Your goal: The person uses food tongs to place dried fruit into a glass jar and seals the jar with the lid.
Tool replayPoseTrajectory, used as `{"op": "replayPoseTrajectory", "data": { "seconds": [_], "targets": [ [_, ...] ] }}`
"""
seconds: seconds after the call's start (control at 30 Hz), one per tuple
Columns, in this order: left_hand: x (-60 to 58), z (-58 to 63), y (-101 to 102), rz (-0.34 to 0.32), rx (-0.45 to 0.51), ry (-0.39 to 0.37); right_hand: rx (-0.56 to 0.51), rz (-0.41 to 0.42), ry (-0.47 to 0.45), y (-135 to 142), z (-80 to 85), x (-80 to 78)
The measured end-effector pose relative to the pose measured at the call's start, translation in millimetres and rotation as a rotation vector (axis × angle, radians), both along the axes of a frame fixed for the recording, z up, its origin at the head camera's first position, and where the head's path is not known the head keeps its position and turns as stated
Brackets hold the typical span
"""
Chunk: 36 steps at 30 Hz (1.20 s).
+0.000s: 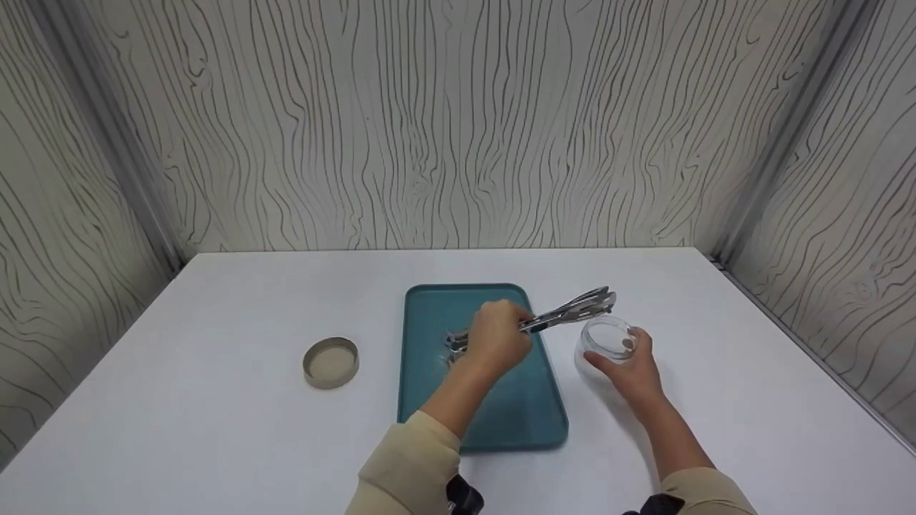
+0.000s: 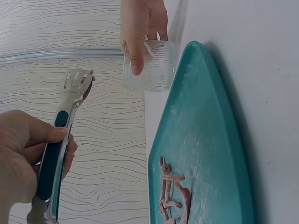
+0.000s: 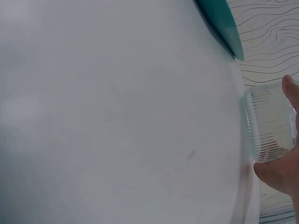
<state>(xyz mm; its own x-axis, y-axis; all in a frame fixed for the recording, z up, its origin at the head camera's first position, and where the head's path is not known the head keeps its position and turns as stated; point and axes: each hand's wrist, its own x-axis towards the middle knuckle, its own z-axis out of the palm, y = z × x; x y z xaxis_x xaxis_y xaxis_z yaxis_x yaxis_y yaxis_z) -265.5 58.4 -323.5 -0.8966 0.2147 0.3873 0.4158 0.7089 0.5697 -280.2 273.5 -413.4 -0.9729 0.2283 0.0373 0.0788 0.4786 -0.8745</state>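
Note:
My left hand (image 1: pixel 499 336) grips a pair of metal tongs (image 1: pixel 569 312) with dark blue handle panels. The tongs reach rightward, their slotted heads raised near the mouth of a clear glass jar (image 1: pixel 591 350). A small reddish-brown bit (image 2: pixel 93 78) shows at the tips in the left wrist view. Beyond the tray's right edge, my right hand (image 1: pixel 637 372) holds the ribbed jar round its side, thumb at the front. Twisted brownish strips (image 2: pixel 177 179), dusted pale, lie on the teal tray (image 1: pixel 515 422). In the head view my left hand partly hides them.
A shallow round beige lid (image 1: pixel 330 363) lies on the white table (image 1: pixel 236 400), left of the tray. Wood-patterned panels (image 1: pixel 444 129) stand along the back and both sides.

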Motion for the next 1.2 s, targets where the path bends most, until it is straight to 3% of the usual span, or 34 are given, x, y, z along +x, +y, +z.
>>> {"op": "replayPoseTrajectory", "data": {
  "seconds": [0.27, 0.5, 0.9, 1.2],
  "targets": [
    [-1.7, -14.6, 15, -0.004, -0.025, 0.019, -0.031, 0.013, 0.0, 0, 0.6, 1.2],
    [-1.8, -22.0, 22, 0.03, -0.039, -0.065, -0.06, 0.02, 0.008, -1, 0.8, 1.6],
    [-1.5, -26.7, 26, 0.025, -0.041, -0.106, -0.041, 0.015, 0.006, -2, -0.5, 1.9],
    [0.2, -26.9, 28, 0.015, -0.137, -0.032, -0.053, 0.02, 0.034, 0, -1.7, 1.0]
  ]
}}
